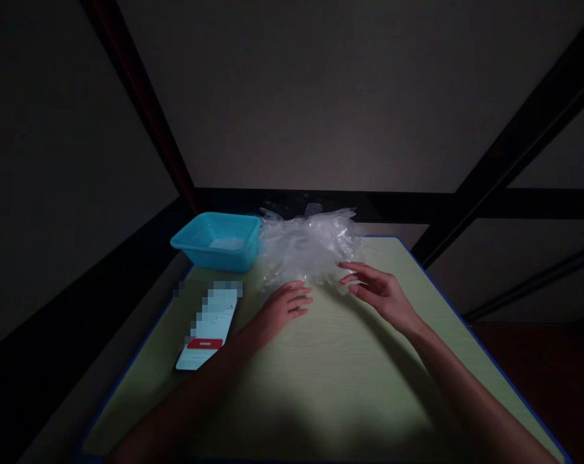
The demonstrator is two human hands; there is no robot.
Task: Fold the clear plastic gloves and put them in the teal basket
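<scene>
Sprawling over the far end of the wood-grain tabletop (330,354) is a crumpled heap of clear plastic (306,245), with the left hand (282,308) just before it and the right hand (383,291) at its near right corner, both loosely open, contact impossible to tell! Left of the heap sits a turquoise plastic basin (227,259); nearer than the heap, also leftward, glows a smartphone (215,324).

1 heap of clear plastic (309,243) – crumpled, glossy – at the far end of the table (340,380).
</scene>
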